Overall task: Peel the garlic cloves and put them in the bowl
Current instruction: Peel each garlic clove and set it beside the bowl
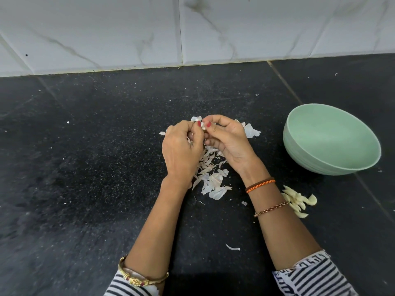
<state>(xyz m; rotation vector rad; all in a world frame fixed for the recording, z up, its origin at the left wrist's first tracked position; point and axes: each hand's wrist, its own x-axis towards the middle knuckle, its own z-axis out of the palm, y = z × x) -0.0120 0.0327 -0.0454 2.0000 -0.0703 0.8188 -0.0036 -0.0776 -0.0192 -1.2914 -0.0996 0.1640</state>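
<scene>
Both hands are up close together over the dark counter [85,167]. Her left hand [181,152] and right hand [226,139] meet at the fingertips, and they pinch one small garlic clove [203,127] between them. Fingers on both hands are curled in around it. The nails are painted red.

Right under the hands lies a heap of thin white skins [211,176]. A few more skins peek out behind the fingers, and one lone strip lies nearer to her, between her arms.

By her right arm, near the bracelets [259,184], sits a little pile of peeled cloves [299,200] on the counter. They are pale yellow and bare.

Off to the right stands a green bowl [310,159], apart from the hands. I can see nothing inside it.

Behind it all is a white tiled wall [128,28]. Her sleeves [316,276] have black and white stripes.
</scene>
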